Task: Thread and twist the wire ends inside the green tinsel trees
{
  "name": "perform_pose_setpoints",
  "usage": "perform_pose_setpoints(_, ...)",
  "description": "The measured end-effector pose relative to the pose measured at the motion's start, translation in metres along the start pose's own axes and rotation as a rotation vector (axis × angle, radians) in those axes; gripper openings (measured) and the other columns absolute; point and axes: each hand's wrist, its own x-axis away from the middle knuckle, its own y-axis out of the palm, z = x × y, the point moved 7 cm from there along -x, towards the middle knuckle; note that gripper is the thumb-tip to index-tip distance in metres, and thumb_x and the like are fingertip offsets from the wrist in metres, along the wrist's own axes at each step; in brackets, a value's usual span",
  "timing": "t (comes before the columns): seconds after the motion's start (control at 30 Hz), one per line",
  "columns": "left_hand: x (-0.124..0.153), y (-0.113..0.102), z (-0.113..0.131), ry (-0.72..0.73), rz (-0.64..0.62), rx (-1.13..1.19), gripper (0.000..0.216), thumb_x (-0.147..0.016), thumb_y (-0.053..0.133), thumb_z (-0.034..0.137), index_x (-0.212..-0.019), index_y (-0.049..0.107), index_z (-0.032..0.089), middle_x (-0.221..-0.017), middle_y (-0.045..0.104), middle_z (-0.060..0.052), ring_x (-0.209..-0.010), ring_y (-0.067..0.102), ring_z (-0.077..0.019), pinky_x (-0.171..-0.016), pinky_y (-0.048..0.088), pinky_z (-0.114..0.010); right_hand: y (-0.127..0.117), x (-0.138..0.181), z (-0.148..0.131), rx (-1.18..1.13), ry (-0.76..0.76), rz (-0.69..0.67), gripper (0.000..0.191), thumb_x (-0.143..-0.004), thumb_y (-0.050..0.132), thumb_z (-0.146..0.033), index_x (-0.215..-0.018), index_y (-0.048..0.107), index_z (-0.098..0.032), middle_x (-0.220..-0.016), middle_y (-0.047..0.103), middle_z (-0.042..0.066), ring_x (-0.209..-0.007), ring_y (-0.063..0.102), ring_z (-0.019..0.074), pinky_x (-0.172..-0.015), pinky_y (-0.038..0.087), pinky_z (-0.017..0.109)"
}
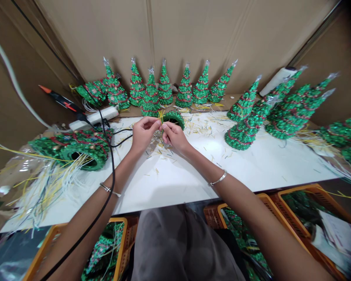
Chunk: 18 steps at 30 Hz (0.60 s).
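Left hand (143,132) and right hand (176,136) pinch thin yellow strands (161,116) in their fingers (154,124) beside a hollow, tinselly green cone (179,116).

Craft workshop; cardboard walls (193,31), white worktop (175,187) strewn with clippings (206,127), many tinsel trees (184,88), orange crates (130,238)

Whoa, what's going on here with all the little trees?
A person is pinching thin yellow strands with the left hand and right hand, above a white tabletop scattered with short clippings. Shiny green cone-shaped trees with red garlands stand along the back. Another tree lies at the left, white and yellow strands trailing from its hollow base.
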Motion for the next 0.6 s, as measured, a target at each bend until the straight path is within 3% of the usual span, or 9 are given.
perform_pose_setpoints(0.6,-0.0021,-0.003,-0.0052,-0.021,0.013,0.008,0.028,-0.071,0.076,0.041,-0.082,0.068,0.017,-0.069,0.067,0.0,-0.064,0.064,-0.014,-0.065,0.048,-0.026,0.0011,0.0007,0.0032,0.042,0.024,0.009,0.036,-0.095,0.048,-0.051,-0.085,0.052,-0.018,-0.042,0.05,-0.009,-0.029,0.032,0.004,-0.033,0.025,0.015)
